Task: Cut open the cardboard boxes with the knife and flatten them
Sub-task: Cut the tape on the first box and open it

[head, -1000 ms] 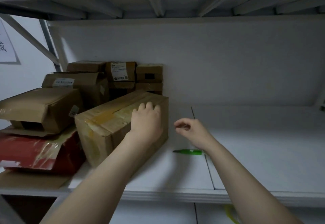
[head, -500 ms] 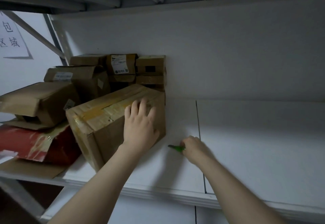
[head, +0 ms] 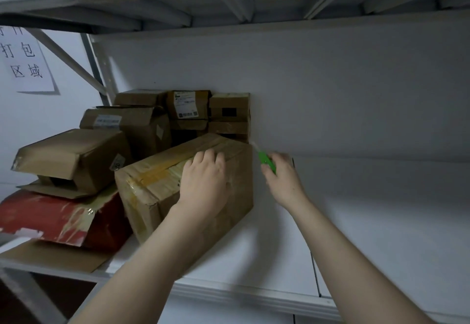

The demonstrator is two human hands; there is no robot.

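On white shelf (head: 381, 222), pressing cardboard box (head: 152, 183) with flat left hand (head: 203, 183), gripping green knife (head: 265, 162) in right hand (head: 284, 181) alongside.

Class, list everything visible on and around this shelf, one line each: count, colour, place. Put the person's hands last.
taped box: one, brown, front of the shelf, left of centre.
knife: one, green, beside the taped box's far right corner.
red box: one, red, shelf's left end.
open box: one, brown, on the red box.
back boxes: several, brown, stacked against the back wall.
cardboard sheet: one, brown, flat under the red box.
paper sign: one, white, left wall.
shelf: one, white, bearing the boxes.
left hand: one, resting on the taped box.
right hand: one, gripping the knife.
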